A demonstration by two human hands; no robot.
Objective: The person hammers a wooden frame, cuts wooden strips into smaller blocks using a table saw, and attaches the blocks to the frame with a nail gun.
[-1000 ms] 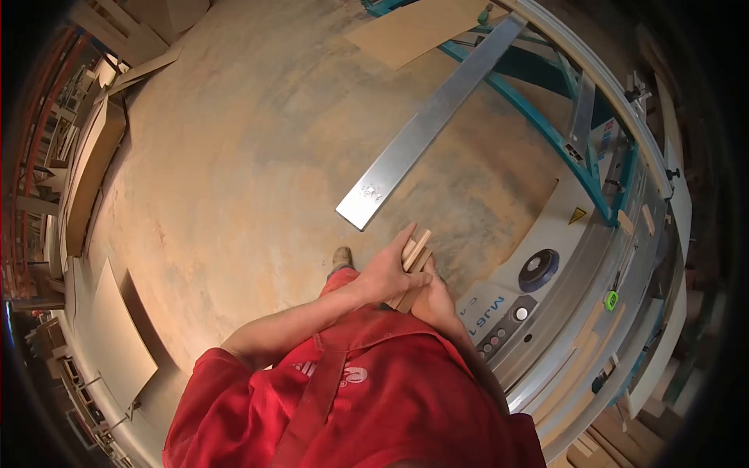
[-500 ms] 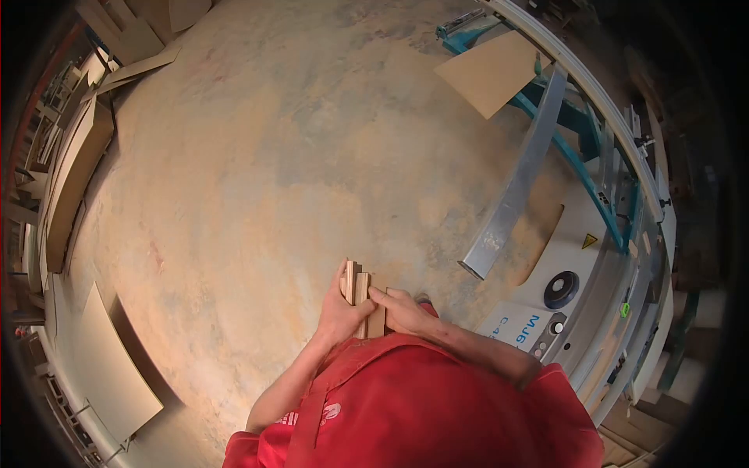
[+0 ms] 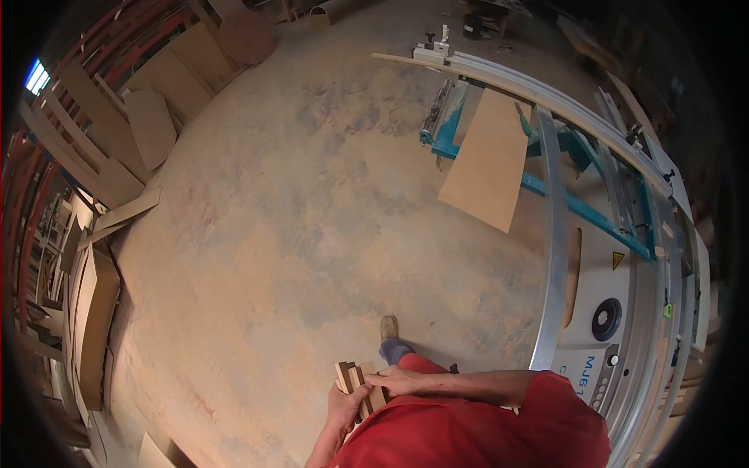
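Several short wooden strips (image 3: 355, 378) are bunched side by side in front of my red shirt, low in the view. My left hand (image 3: 343, 405) is wrapped round their left side, with the thumb across them. From the right, my right hand (image 3: 396, 381) grips the same bundle, its fingers and thumb closed at the strips' right side. The upper ends of the strips stick out above both hands. Their lower ends are hidden by my hands and shirt.
A panel saw (image 3: 577, 366) with a long metal beam (image 3: 552, 234) stands on the right. A brown board (image 3: 491, 160) rests at its teal frame. Sheets and offcuts (image 3: 152, 129) lean along the left side. My shoe (image 3: 389, 326) is on the concrete floor (image 3: 312, 234).
The view has swung, so the saw's frame and the leaning sheets show more fully. Both hands still hold the strips, now lower in the view. The beam appears farther right.
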